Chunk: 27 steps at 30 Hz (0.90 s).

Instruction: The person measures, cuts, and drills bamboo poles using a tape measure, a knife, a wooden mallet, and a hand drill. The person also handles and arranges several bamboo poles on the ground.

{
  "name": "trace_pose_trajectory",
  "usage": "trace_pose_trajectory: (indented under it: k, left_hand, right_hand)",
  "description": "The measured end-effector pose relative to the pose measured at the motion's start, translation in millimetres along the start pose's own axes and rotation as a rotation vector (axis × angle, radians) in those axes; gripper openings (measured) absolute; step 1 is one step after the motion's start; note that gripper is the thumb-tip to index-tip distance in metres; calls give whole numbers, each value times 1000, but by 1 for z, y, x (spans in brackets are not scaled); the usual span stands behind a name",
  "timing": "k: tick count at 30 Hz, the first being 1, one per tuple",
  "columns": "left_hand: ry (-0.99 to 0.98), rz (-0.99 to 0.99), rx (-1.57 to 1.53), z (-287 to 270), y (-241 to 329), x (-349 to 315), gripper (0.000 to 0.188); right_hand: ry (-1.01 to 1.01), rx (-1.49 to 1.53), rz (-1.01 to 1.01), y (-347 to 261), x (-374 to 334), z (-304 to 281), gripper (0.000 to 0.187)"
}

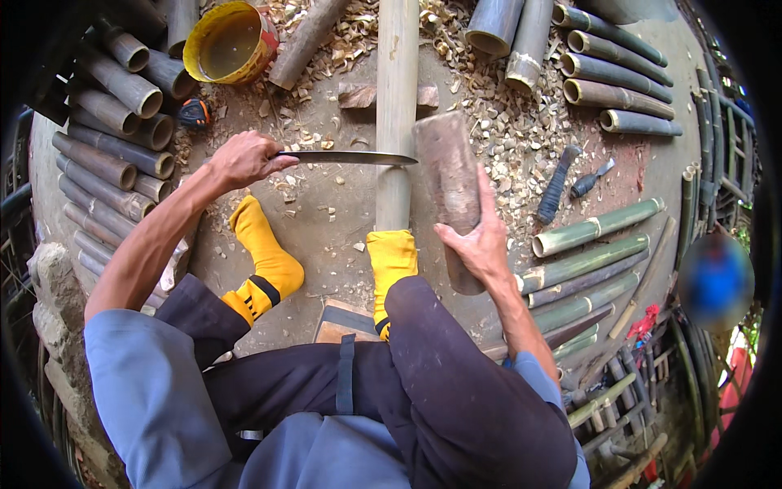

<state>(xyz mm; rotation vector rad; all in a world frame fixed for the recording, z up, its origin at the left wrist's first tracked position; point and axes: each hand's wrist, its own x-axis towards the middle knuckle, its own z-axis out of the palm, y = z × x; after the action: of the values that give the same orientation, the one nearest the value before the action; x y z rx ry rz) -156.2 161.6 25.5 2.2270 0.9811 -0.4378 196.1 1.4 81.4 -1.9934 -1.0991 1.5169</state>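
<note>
The left grip [247, 157] was found clamped on the handle end of a knife [346, 157]; the handle itself was hidden by the fingers. The right grip [479, 246] was closed around the side of a long wooden block [450, 175].

The bamboo pole [397, 77] lay between the two hands, its long axis running away from the person. Its near end was at the toe of a yellow sock [393, 251], and it passed over a wooden crosspiece [357, 95] farther out. The blade ran crosswise to the pole, nearly at right angles, its tip just past the pole's right edge. Whether the edge bore on the bamboo could not be confirmed.

The block's far end stood just beside that tip, its length roughly along the pole. The right hand was nearer the pole than the left.
</note>
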Motion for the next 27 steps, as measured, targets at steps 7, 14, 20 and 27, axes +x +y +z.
trace_pose_trajectory:
  k: [7, 14, 20, 27]
  left_hand:
    - [-47, -61, 25, -10, 5, -2, 48]
    - [-53, -11, 55, -6, -5, 7, 53]
    - [-13, 52, -24, -2, -3, 7, 57]
    - [3, 56, -58, 16, -11, 7, 59]
  right_hand:
    - [462, 117, -802, -96, 14, -13, 103]
    - [-363, -431, -423, -90, 62, -29, 95]
    - [238, 64, -897, -148, 41, -20, 86]
    - [-316, -258, -316, -61, 55, -8, 98]
